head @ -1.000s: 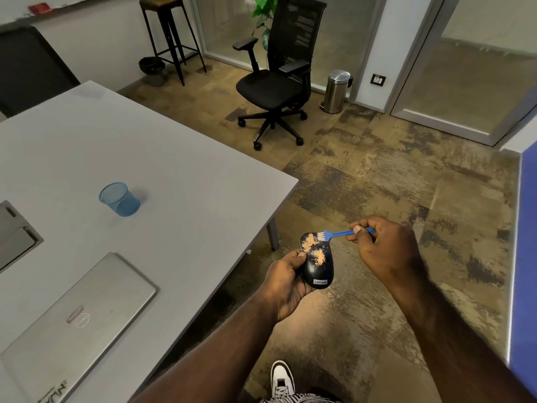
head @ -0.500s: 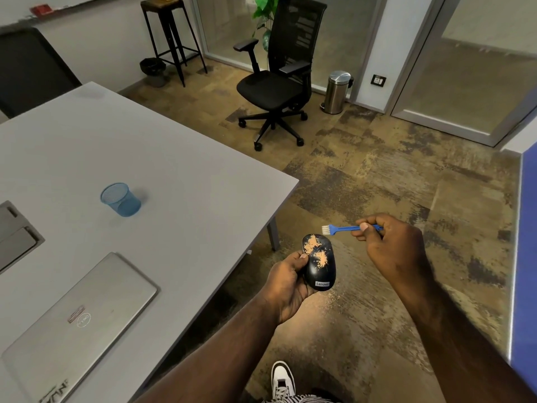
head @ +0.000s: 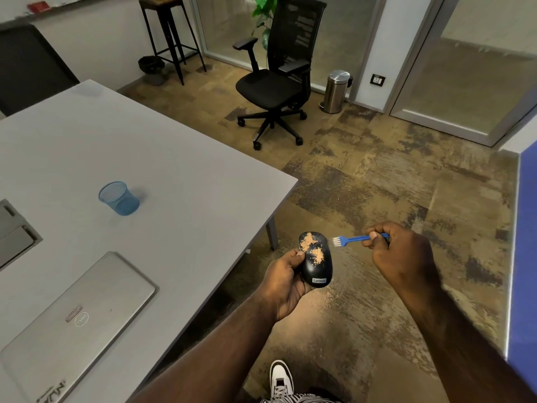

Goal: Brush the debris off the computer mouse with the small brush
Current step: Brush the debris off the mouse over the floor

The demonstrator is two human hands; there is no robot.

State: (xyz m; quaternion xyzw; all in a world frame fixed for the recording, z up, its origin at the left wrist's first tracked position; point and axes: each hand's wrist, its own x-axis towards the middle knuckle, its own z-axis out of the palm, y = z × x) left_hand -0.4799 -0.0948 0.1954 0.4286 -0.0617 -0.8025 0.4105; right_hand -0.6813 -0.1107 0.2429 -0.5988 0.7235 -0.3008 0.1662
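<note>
The left hand [head: 286,282] is wrapped around a black mouse [head: 315,258], cradling it from below and from its left side, thumb pressed on the mouse's left edge. The mouse lies top-up in the palm, its labelled end toward the person and its other end pointing away. Orange-tan debris [head: 312,248] sits in two patches on the far half of its top, with fine specks scattered around them.

The right hand [head: 401,254] is closed on a small blue brush [head: 353,239], pinching the handle's end between thumb and curled fingers. The brush lies roughly level, pointing left from that hand toward the mouse. Its white bristles [head: 337,242] point down, just to the right of the mouse's far end and apart from it; they touch neither the mouse nor the debris.

Both hands are held over the floor [head: 377,184], to the right of a grey table [head: 159,170]. More tan dust lies scattered on the floor below the left hand. On the table, well to the left of that hand, stand a blue mesh cup [head: 119,197] and a closed silver laptop [head: 78,321].
</note>
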